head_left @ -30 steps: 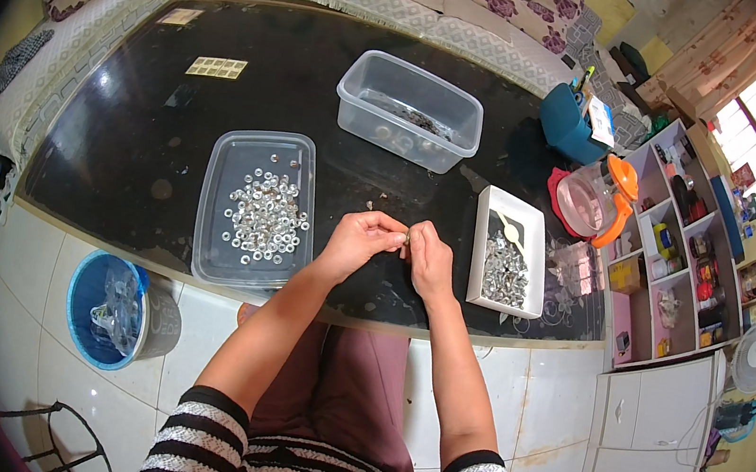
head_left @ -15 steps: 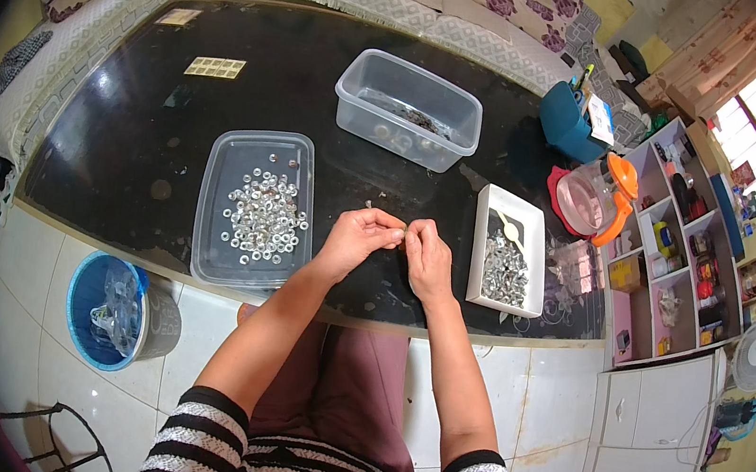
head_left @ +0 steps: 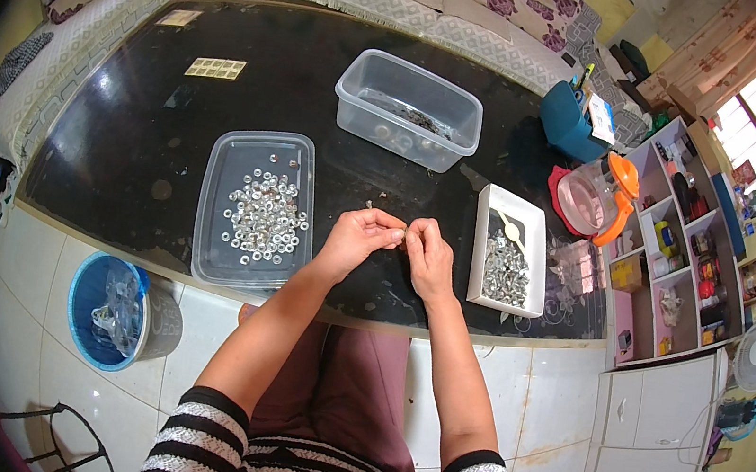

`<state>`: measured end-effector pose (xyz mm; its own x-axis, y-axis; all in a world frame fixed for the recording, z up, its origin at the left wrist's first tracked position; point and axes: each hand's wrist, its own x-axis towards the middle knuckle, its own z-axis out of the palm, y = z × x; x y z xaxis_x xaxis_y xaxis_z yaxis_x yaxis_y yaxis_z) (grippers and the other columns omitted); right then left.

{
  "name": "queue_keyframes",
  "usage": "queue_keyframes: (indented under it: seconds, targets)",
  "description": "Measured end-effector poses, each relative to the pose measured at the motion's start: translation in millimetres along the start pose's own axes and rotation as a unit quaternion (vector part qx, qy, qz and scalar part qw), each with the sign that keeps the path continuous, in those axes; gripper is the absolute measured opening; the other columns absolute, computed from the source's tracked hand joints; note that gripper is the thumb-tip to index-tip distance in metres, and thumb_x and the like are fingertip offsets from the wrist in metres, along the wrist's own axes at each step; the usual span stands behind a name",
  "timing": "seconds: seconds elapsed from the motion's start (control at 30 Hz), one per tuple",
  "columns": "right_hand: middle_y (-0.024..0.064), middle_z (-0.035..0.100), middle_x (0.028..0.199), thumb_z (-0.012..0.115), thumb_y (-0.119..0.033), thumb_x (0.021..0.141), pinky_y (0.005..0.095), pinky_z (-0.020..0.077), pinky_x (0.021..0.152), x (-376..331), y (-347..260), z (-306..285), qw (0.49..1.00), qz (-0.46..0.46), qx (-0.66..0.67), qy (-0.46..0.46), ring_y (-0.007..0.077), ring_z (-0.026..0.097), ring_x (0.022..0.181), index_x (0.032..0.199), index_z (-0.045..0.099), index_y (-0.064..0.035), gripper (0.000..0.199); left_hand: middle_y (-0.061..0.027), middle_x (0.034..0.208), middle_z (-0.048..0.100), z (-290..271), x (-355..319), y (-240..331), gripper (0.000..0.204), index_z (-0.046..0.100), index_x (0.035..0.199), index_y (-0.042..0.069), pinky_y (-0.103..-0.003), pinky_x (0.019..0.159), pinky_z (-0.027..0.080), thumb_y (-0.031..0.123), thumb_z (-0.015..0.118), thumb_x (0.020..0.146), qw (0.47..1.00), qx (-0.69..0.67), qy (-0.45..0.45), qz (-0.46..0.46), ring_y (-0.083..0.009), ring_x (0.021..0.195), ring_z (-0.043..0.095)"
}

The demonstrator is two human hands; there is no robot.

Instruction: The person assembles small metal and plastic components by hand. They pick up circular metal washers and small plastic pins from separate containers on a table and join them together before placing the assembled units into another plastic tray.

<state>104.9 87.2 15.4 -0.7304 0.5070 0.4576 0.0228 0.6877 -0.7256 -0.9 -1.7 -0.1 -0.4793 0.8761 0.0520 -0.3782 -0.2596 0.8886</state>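
My left hand [head_left: 363, 240] and my right hand [head_left: 430, 257] meet fingertip to fingertip above the dark table [head_left: 369, 304]. Both are closed in a pinch, and whatever sits between the fingers is too small and covered to name. Left of them lies a shallow clear plastic lid [head_left: 211, 214] bearing a heap of small silvery ring-shaped pieces [head_left: 266, 217]. To the right stands a white open box [head_left: 537, 257] with many small metal pieces [head_left: 504, 270] and a cream plastic spoon [head_left: 511, 230]. A tiny piece [head_left: 369, 204] shows just beyond my left fingers.
A clear plastic tub [head_left: 405, 139] with dark bits in it stands farther back. At the right are a glass jug [head_left: 589, 195] with an orange lid and a shelf unit [head_left: 682, 247]. A blue bin [head_left: 106, 310] stands on the floor at left, below the table's front edge.
Almost nothing differs. My fingers have shifted very slightly where they meet; the containers stay in place.
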Motion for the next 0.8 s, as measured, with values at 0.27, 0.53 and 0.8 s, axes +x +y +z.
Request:
queue_keyframes:
  seconds: [0.27, 0.53, 0.8]
  targets:
    - [0.0090, 0.049, 0.058, 0.039, -0.016, 0.084, 0.0268, 0.0388, 0.050, 0.6, 6.0, -4.0, 0.994, 0.076, 0.049, -0.059, 0.0182, 0.051, 0.053, 0.076, 0.044, -0.0030, 0.015, -0.0058, 0.075, 0.057, 3.4, -1.3, 1.4, 0.011, 0.055, 0.084, -0.002, -0.019, 0.062, 0.043, 0.003, 0.055, 0.075, 0.999, -0.004, -0.033, 0.012, -0.0092, 0.068, 0.054]
    - [0.0118, 0.050, 0.066, 0.043, -0.013, 0.081, 0.0308, 0.0400, 0.053, -0.1, -1.4, -0.4, 0.999, -0.013, -0.038, -0.008, 0.0258, 0.052, 0.058, 0.078, 0.043, -0.0030, 0.011, -0.0047, 0.076, 0.057, -1.8, 1.1, -1.8, 0.013, 0.055, 0.086, -0.002, -0.019, 0.064, 0.043, 0.004, 0.056, 0.075, 1.000, 0.010, 0.000, 0.004, -0.0074, 0.068, 0.053]
    - [0.0059, 0.048, 0.057, 0.039, -0.018, 0.085, 0.0235, 0.0375, 0.048, -1.2, 3.0, -1.3, 0.998, 0.017, 0.025, -0.046, 0.0134, 0.048, 0.051, 0.074, 0.043, -0.0031, 0.019, -0.0041, 0.075, 0.057, 0.6, -0.4, -0.2, 0.012, 0.056, 0.085, -0.001, -0.018, 0.063, 0.042, 0.004, 0.057, 0.074, 1.000, 0.003, -0.008, 0.016, -0.0066, 0.066, 0.052]
